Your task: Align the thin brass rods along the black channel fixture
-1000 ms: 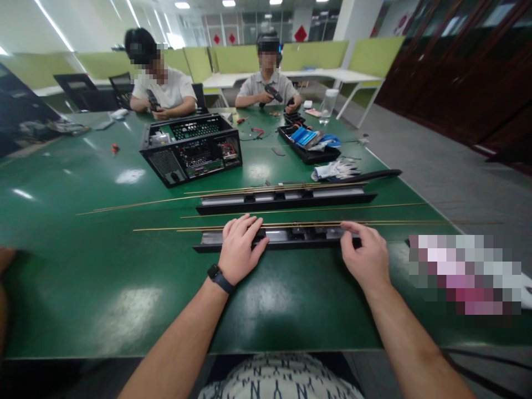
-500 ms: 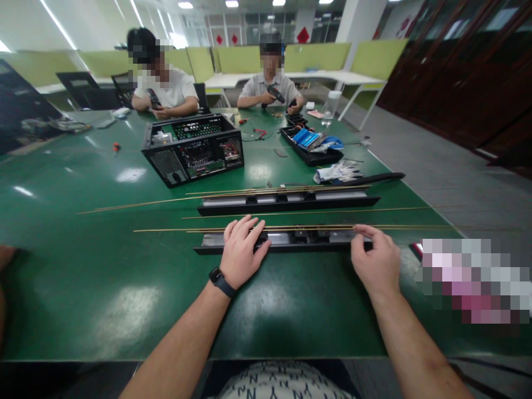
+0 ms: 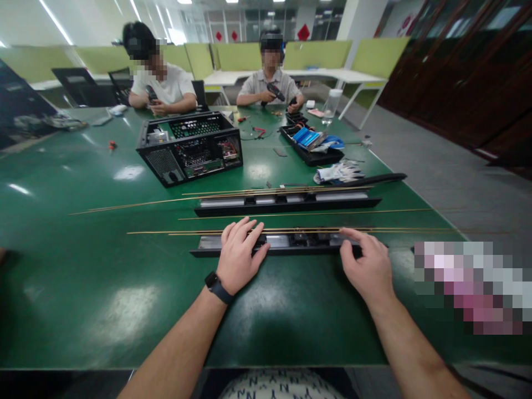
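Note:
My left hand (image 3: pixel 241 255), a dark watch on its wrist, lies with fingers stretched over the left part of the near black channel strip (image 3: pixel 286 254). Its fingertips rest at a few thin brass-coloured rods (image 3: pixel 149 233) that run lengthwise along the strip. Near the strip's right end is my right hand (image 3: pixel 368 263), fingers curved, with the index fingertip at the rods and the thumb apart from it. Small black blocks (image 3: pixel 300 238) sit inside the strip. Behind it lies a similar black strip (image 3: pixel 286 209) with more rods on top, and a single rod (image 3: pixel 374 211) between the two.
An open computer case (image 3: pixel 191 149) stands behind on the green table. To its right are a black tray (image 3: pixel 316 158) with blue items and white gloves (image 3: pixel 338 173). Two people sit across, one holding a power drill (image 3: pixel 275 91). A blurred pinkish item (image 3: pixel 465 288) lies right.
My right hand has moved a little left along the rods. One rod's left end now reaches farther left. My left hand stays on the strip; the view has shifted slightly.

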Available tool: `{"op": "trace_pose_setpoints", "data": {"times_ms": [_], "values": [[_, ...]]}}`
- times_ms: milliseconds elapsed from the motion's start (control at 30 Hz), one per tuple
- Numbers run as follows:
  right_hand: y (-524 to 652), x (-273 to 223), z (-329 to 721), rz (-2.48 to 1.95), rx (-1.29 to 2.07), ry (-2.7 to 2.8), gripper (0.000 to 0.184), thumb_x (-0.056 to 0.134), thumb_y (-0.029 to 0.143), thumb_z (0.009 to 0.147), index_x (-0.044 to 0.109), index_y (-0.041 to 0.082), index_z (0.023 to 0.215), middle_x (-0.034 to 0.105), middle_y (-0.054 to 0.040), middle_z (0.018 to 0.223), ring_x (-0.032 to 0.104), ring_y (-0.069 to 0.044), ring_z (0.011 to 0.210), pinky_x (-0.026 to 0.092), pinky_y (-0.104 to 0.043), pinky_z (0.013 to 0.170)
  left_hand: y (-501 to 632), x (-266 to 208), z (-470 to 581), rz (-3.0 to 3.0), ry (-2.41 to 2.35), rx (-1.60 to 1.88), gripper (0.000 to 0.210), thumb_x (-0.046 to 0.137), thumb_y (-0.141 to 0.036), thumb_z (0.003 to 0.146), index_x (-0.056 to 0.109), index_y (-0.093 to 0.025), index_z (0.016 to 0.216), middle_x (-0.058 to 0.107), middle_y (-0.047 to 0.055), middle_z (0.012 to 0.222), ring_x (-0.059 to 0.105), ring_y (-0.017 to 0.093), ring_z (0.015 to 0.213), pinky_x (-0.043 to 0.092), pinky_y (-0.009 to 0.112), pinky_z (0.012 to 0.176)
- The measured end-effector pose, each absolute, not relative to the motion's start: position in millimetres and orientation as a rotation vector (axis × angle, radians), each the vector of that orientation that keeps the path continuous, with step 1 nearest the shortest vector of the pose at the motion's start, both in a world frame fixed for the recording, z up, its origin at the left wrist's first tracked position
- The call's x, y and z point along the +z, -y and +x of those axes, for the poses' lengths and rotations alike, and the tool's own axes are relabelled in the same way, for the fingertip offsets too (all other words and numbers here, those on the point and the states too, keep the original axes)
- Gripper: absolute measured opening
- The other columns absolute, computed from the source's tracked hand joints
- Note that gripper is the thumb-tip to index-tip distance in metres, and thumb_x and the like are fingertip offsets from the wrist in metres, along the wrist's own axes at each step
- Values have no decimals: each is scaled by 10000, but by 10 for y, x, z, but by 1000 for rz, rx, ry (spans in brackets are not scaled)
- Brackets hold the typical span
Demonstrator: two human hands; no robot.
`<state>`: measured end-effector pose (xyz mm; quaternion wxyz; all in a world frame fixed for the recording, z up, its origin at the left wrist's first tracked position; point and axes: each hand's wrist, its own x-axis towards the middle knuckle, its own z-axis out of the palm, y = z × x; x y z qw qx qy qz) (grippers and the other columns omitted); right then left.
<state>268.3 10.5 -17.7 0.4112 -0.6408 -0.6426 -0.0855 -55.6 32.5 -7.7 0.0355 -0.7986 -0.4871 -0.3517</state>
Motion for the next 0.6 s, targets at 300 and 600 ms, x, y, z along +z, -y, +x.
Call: {"op": "trace_pose_setpoints", "data": {"times_ms": [300, 600], "values": [[-125, -162, 2786, -1734, -263, 1452, 269, 569, 340, 953, 759, 223, 1105, 828, -99, 1108, 753, -325, 1057, 529, -554, 1042, -327, -75, -555, -2459, 1502, -1073, 437, 707, -349, 1039, 669, -224, 1457, 722, 146, 1448, 610, 350, 1457, 392, 572, 1254], [-127, -162, 2784, -1731, -240, 1453, 273, 565, 331, 953, 758, 231, 1117, 830, -95, 1114, 746, -315, 1078, 519, -553, 1063, -329, -78, -560, -2467, 1500, -1084, 439, 702, -349, 1042, 668, -229, 1463, 723, 150, 1444, 612, 350, 1454, 396, 578, 1253]]}}
